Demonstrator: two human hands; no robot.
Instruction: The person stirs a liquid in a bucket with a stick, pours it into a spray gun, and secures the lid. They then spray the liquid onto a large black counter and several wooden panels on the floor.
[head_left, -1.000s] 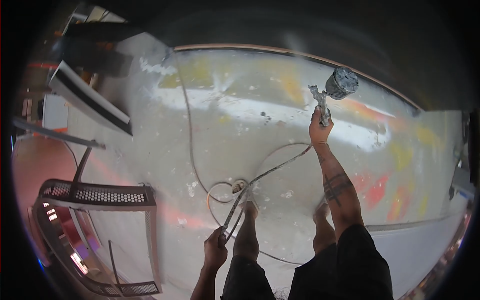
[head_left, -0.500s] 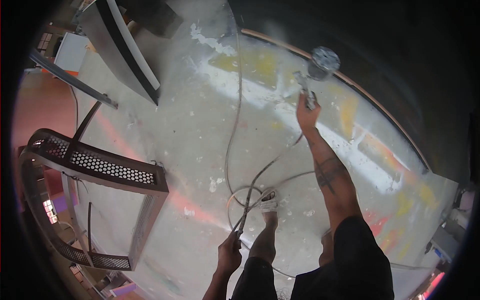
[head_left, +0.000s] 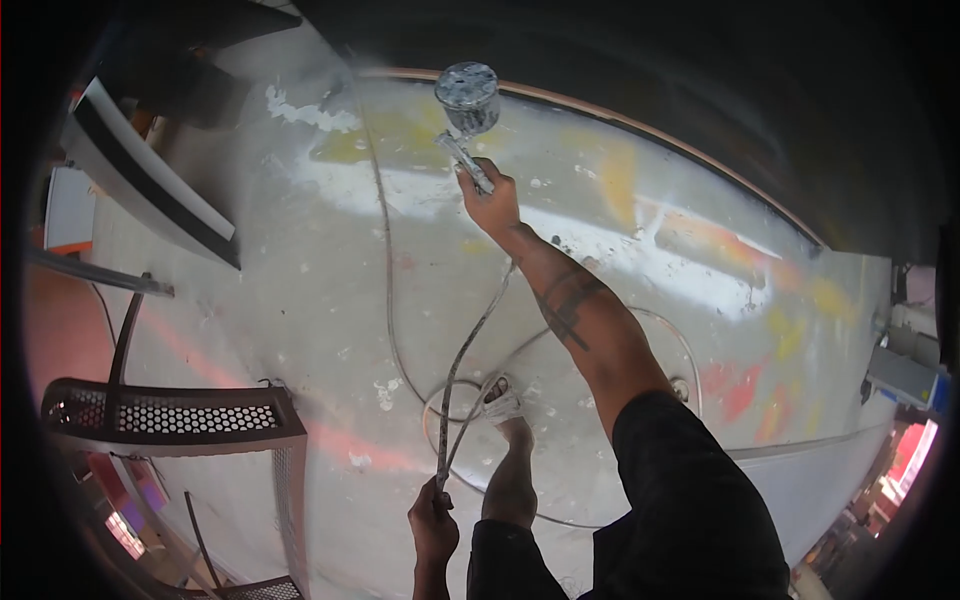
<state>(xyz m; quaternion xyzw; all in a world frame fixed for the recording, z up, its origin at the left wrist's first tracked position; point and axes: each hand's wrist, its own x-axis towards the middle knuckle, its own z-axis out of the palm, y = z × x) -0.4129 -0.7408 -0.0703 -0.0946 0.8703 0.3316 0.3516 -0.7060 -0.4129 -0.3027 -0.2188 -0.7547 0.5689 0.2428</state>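
From the camera on my head I look down at the floor [head_left: 330, 300], which is pale concrete with spots of yellow, red and white paint. My right hand [head_left: 493, 203] is stretched far out, toward twelve o'clock from my body, and its fingers are wrapped tightly around the handle of a spray gun [head_left: 466, 120]. The cup of the gun, covered with dried paint, stands above my fist. My left hand [head_left: 433, 522] is low, close to my body at six o'clock, and its fingers are closed around the hose [head_left: 452, 385]. The hose goes up from this fist toward the gun, and more of it lies in loops on the floor around my foot [head_left: 505, 410]. A metal frame [head_left: 170, 418] with a perforated top stands at about eight o'clock from my left hand, well apart from it. A long white and black panel [head_left: 150, 175] lies at ten o'clock, far from both hands.
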